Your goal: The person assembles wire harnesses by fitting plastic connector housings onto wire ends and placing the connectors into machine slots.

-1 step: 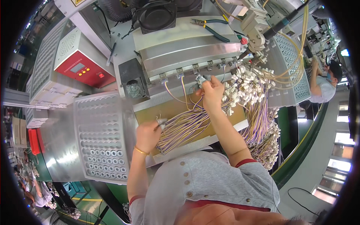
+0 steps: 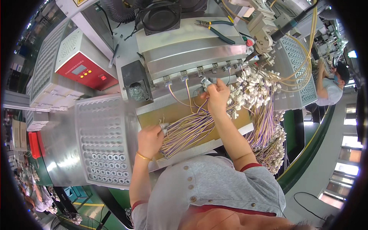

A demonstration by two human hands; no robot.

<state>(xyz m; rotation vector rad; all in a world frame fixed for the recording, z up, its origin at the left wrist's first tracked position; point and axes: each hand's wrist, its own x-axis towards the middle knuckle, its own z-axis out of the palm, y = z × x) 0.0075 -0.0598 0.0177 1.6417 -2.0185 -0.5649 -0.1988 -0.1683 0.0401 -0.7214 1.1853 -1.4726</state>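
Your right hand (image 2: 217, 96) is pinching a small silvery piece (image 2: 207, 82) between thumb and forefinger, just in front of the row of metal clips (image 2: 200, 71). Your left hand (image 2: 150, 138) is curling, fingertips drawn together, at the near-left end of the purple and yellow wires (image 2: 188, 132); you are hiding the tips too much for me to tell whether a wire is caught between them. The wires are lying in a loose fan on the brown board (image 2: 147, 117), running under your right wrist.

Because the strands are crossing one another, pulling one could drag its neighbours along or snag them. Two leads are already hanging from clips to the left of your right hand, so a sleeve or knuckle brushing them could tug them askew. A piece that small could slip if you are pinching it off-centre.

On your right, white plugs (image 2: 251, 90) are crowding the board's edge and could tangle with the wires. Up on the metal cover (image 2: 165, 48), pliers (image 2: 219, 22) are lying open, well apart from your hands.
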